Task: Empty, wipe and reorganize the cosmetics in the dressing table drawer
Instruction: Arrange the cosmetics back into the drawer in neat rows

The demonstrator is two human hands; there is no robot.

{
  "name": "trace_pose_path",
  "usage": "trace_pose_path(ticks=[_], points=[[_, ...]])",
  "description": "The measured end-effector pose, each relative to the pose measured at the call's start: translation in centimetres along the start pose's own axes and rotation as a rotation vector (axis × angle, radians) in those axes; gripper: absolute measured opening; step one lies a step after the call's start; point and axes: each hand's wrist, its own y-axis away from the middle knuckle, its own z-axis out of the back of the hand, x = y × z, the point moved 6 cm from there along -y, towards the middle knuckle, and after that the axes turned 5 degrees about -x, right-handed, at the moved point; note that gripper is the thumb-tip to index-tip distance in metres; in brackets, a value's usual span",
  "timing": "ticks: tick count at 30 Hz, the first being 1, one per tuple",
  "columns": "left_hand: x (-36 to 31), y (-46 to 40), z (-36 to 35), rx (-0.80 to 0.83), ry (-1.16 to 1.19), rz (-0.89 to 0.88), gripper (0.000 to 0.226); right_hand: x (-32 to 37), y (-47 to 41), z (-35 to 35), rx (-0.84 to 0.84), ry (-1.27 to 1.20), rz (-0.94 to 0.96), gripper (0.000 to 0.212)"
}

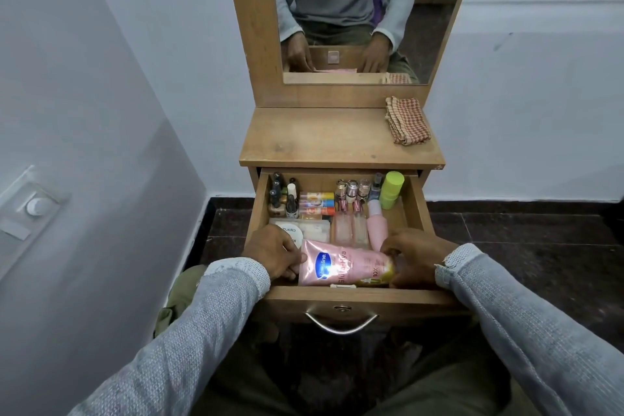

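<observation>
The wooden drawer [418, 199] of the dressing table stands pulled out, filled with cosmetics. A pink Vaseline lotion tube [344, 267] lies sideways along its front. My left hand [275, 252] grips the tube's flat end and my right hand [417, 257] grips its gold cap end. Behind the tube lie a white round compact [293, 232], two clear pink bottles [351, 226] and a pink bottle [376, 224]. Nail polish bottles [282, 197] stand at the back left, lip balm sticks [316, 203] in the middle, small jars [352, 188] and a lime green container [391, 189] at the back right.
A folded checked cloth [407, 121] lies on the right of the wooden tabletop [317, 138]. A mirror [344, 10] rises behind it. The drawer front carries a metal handle [341, 322]. White walls close in left and right, with a switch plate [32, 206] on the left wall.
</observation>
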Motion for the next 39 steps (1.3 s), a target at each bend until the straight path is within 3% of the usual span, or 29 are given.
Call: trace_pose_path(ticks=[20,27,39], points=[[0.7,-0.4,-1.0,0.066,-0.011,-0.014,0.01,-0.8,-0.5,-0.4,-0.004,0.066,-0.016,0.046],[0.5,-0.1,-1.8,0.167,0.009,-0.05,0.012,-0.9,-0.6,-0.2,0.008,0.091,-0.022,0.04],[0.7,-0.4,-1.8,0.126,0.024,-0.048,0.014,-1.1,-0.2,-0.4,-0.051,0.031,-0.027,0.043]])
